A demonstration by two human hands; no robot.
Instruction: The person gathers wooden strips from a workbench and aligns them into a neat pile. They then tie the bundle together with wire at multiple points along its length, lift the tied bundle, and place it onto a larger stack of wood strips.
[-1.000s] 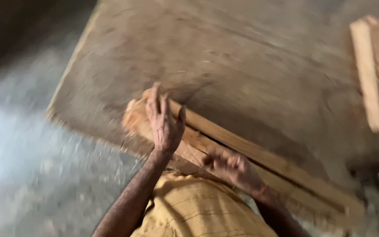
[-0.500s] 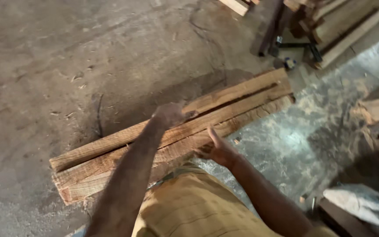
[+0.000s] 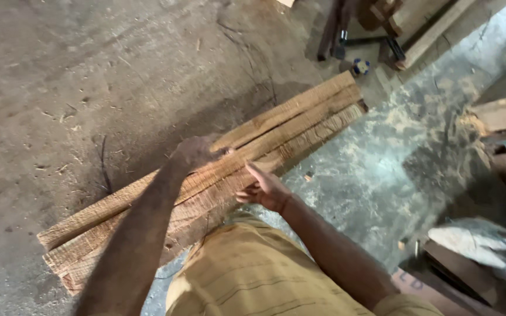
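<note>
The left hand [image 3: 197, 153] is resting on top of the rough-sawn wooden planks [image 3: 224, 169], fingers curled down over the upper faces near mid-length; whether it is actually clamped on a plank cannot be told, since the fingertips are hidden. The right hand [image 3: 265, 188] is lying open, fingers apart, its palm pressing against the near edge of the lowest plank and gripping nothing.

About 3 planks are lying side by side in a bundle running diagonally from the lower left of the frame to the upper centre right, along the edge of a large worn wooden bench [image 3: 89, 76]. The near plank is sitting at, or slightly over, that edge, above a sawdust-strewn floor [image 3: 382, 175].

Judgement: the bundle is being steadied and aligned. To do this well, the open palm should be pushing squarely on the edge while the upper hand is holding the faces flat, so no plank is tipping off the bench. Rough saw marks suggest splinter risk.

Loose timber offcuts [image 3: 502, 114] are lying at the right; dark metal tools [image 3: 341, 35] are lying at the top centre.
</note>
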